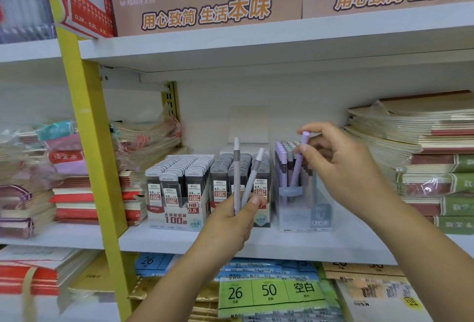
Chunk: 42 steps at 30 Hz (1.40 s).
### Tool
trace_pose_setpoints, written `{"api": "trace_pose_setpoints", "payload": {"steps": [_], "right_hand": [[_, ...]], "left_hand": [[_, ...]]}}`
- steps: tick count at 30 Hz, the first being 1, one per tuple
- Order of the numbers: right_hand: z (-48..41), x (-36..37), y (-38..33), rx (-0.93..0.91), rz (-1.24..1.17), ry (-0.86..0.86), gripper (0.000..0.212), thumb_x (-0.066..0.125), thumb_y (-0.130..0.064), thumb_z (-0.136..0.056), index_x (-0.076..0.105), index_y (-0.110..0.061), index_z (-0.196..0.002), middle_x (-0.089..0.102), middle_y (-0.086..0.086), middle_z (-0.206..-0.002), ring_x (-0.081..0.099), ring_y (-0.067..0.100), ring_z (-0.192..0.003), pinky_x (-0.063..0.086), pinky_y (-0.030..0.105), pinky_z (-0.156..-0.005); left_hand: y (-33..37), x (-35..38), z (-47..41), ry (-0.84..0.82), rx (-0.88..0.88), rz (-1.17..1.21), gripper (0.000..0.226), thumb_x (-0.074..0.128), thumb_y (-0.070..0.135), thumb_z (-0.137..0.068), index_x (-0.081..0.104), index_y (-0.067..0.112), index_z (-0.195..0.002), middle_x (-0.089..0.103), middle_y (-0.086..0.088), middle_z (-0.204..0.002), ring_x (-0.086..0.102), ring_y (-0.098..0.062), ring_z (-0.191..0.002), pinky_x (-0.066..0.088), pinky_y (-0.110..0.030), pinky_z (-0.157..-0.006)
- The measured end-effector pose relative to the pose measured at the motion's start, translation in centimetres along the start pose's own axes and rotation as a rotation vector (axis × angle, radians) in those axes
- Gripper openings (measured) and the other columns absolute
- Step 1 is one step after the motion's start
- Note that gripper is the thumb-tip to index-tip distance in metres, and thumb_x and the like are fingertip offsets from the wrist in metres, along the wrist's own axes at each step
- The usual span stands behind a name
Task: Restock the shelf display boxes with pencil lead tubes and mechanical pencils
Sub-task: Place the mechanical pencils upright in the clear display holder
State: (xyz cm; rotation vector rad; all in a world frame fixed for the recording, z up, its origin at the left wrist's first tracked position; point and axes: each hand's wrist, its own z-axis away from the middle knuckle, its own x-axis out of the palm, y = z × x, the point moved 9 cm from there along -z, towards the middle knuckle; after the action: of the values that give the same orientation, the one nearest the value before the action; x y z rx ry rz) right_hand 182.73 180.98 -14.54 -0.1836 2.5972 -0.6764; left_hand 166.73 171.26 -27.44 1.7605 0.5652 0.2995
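Observation:
My left hand grips two grey mechanical pencils upright in front of the 0.7 lead tube box. My right hand pinches a purple mechanical pencil near its top, its lower end down among the other pencils in the clear pencil display box. That box stands on the middle shelf and holds several purple and grey pencils. Left of the 0.7 box is the 0.5 lead tube box, packed with dark tubes.
Stacks of notebooks fill the shelf to the right, and wrapped exercise books lie to the left. A yellow shelf upright runs down the left. Brown display cartons sit on the upper shelf; packs of paper lie below.

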Motion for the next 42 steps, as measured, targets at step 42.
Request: {"api": "trace_pose_setpoints", "payload": {"steps": [42], "right_hand": [[0.0,-3.6,-0.3,-0.08,-0.071,0.214,0.024,0.066,-0.02,-0.089,0.052,-0.037,-0.099,0.064,-0.013,-0.087,0.066,0.006,-0.081,0.054,0.018,-0.071]], "left_hand": [[1.8,0.2,0.5,0.083,0.17,-0.138,0.033,0.043,0.054,-0.096,0.057,0.023,-0.093,0.04,0.01,-0.055,0.031,-0.01,-0.049,0.028,-0.025,-0.047]]}}
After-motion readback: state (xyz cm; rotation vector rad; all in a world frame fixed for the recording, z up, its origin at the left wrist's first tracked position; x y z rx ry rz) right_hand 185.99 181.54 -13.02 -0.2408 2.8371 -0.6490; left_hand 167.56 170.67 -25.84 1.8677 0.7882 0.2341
